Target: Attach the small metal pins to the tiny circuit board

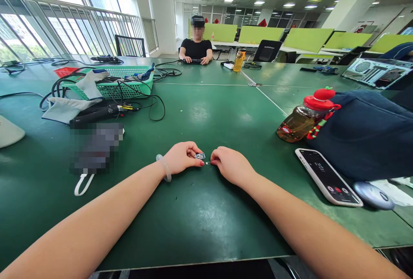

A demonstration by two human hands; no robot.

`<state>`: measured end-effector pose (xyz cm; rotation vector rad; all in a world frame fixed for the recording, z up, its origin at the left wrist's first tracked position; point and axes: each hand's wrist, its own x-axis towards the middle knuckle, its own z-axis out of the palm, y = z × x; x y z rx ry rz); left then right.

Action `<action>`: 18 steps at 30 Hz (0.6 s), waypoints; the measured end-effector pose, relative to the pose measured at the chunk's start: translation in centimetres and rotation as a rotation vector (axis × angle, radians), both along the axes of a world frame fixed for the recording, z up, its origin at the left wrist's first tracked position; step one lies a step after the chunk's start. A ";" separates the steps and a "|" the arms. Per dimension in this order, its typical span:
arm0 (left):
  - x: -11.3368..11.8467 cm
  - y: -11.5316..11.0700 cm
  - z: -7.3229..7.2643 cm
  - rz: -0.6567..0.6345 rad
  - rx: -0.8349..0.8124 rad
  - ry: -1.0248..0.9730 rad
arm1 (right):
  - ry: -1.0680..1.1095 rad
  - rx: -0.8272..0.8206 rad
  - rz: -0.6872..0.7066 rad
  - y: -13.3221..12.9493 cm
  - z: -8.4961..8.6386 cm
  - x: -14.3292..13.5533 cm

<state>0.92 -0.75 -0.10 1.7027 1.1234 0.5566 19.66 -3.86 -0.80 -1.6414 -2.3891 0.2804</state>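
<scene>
Just above the green table [193, 210], my left hand [180, 157] grips a small blue-and-white circuit board [200, 156] between thumb and fingers. A translucent bangle circles that wrist. To its right, my right hand [230, 165] is closed in a pinch on a tiny whitish piece [208, 163], whose tip points at my left thumb. A narrow gap separates the fingertips of the two hands. The whitish piece is too small to identify.
At left are a green basket [121, 82] with cables, and a dark pouch [97, 147]. At right lie a phone [327, 175], mouse [373, 195], red-lidded bottle [300, 122] and dark bag [371, 134]. A person [196, 48] sits across the table.
</scene>
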 end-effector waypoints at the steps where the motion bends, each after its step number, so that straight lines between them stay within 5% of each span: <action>1: 0.0 0.0 0.0 0.000 0.010 0.015 | -0.002 0.004 -0.006 0.1 0.0 0.1; 8: 0.0 0.0 -0.1 -0.013 0.025 0.046 | 0.079 0.096 -0.083 0.1 0.6 0.5; 18: 0.0 -0.2 -0.1 -0.033 0.062 0.075 | 0.067 0.224 0.060 -0.9 0.3 -1.6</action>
